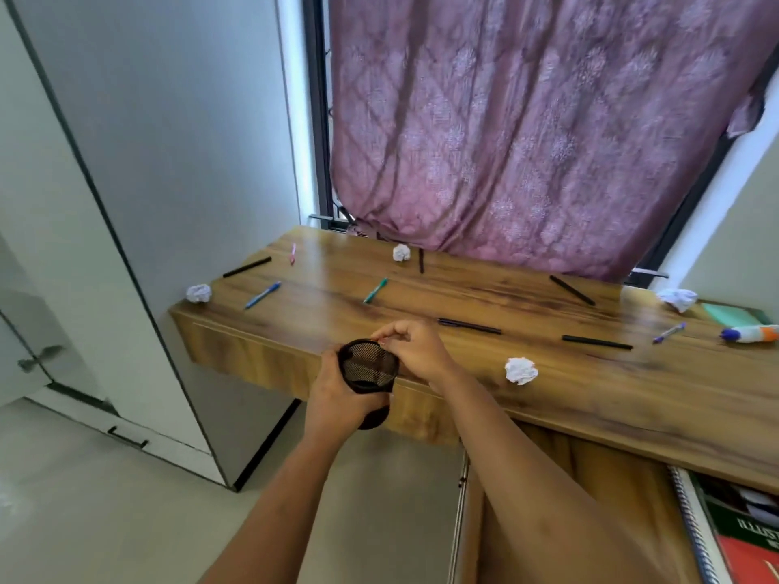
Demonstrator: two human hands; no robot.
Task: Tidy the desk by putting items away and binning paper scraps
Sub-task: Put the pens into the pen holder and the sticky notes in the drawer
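Our left hand [337, 394] wraps the mesh pen cup [369, 366], lower centre; our right hand [415, 351] seemingly pinches its rim. Beyond the desk [590, 406], slack fingers could drop it.

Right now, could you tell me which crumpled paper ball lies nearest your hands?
The paper ball by the desk's front edge, just right of the right hand; the other three lie much farther away.

Can't see mesh cup's [369, 366] lower wall behind left grip [337, 396]. Can't make out anything pinched in right grip [416, 351] at rim. Lose glue bottle [752, 334], spiral notebook [695, 531] to right frame edge.
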